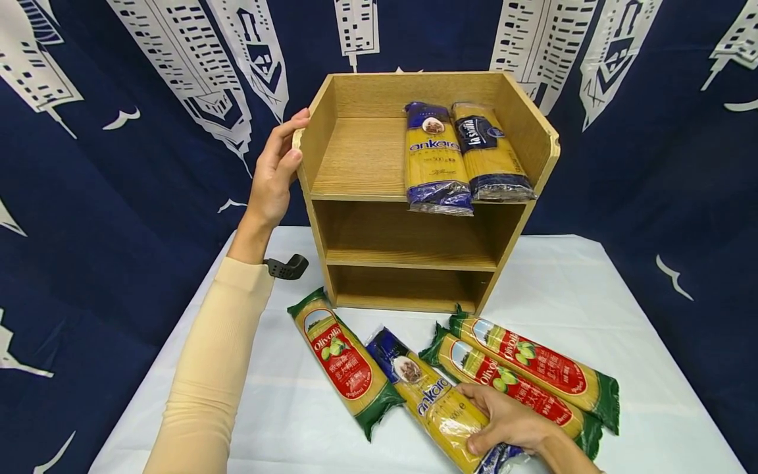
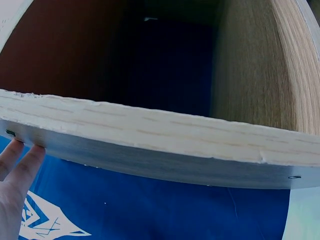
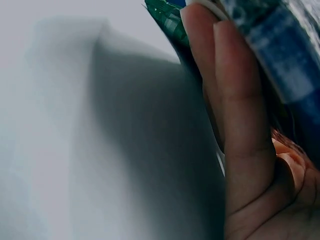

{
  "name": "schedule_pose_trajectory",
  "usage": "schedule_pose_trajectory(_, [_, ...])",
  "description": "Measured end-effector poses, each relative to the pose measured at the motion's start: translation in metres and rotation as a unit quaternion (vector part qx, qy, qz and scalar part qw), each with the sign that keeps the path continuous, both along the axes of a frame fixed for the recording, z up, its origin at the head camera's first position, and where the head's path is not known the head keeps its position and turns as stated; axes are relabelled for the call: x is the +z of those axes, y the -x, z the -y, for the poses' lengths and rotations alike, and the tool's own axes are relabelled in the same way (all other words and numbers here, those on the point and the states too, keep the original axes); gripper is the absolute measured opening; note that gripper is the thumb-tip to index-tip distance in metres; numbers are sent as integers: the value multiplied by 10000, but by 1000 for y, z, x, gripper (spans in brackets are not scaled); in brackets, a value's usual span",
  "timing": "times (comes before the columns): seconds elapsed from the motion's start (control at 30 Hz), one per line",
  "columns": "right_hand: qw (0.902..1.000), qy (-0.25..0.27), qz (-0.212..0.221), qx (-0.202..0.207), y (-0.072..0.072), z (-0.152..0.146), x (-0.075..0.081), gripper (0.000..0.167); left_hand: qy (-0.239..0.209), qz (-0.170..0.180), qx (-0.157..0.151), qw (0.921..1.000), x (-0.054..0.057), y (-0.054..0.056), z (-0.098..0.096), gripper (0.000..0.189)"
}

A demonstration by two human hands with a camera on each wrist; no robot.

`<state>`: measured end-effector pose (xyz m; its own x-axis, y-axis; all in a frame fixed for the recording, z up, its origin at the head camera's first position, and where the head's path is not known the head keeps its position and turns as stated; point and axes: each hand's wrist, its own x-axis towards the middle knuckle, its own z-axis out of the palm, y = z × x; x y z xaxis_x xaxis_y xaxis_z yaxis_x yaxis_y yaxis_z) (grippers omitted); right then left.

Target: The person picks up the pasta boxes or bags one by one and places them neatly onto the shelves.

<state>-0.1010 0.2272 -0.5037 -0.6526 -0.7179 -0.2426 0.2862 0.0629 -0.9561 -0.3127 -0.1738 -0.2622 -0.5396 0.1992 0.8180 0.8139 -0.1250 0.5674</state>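
My right hand [image 1: 509, 420] grips a yellow and blue Ankara spaghetti pack [image 1: 431, 403] near its lower end, thumb on one side and fingers on the other. In the right wrist view, the fingers [image 3: 242, 100] lie along blue wrapping [image 3: 290, 55]. My left hand [image 1: 274, 172] touches the upper left side of a small wooden shelf [image 1: 408, 257]. Two of its fingertips [image 2: 32, 157] press the side panel's outer face in the left wrist view. On the top level lie another Ankara pack [image 1: 438, 158] and a dark-labelled pasta pack [image 1: 491, 151], side by side at the right.
A green-ended Olivoilà spaghetti pack [image 1: 343, 362] lies left of the gripped pack. Two more, a nearer one [image 1: 503, 378] and a farther one [image 1: 535, 362], lie to its right. All rest on a white-covered table [image 1: 278, 395]. A dark blue patterned cloth [image 1: 148, 164] hangs behind.
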Motion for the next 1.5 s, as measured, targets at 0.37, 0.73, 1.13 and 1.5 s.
schedule_pose_trajectory(0.37, [9999,-146,9,-66,-3,0,3,94,40,36,24,10000,0,1,0,46])
schedule_pose_trajectory(0.73, [9996,-118,269,18,-6,0,10,91,-56,19,-33,10000,0,1,-1,45])
schedule_pose_trajectory(1.13, [9964,253,792,160,-13,-6,23,82,-89,-17,25,10000,1,1,-1,45])
schedule_pose_trajectory(1.5, [9975,-94,698,-95,-20,-13,33,90,-149,21,-3,9999,-1,1,-2,44])
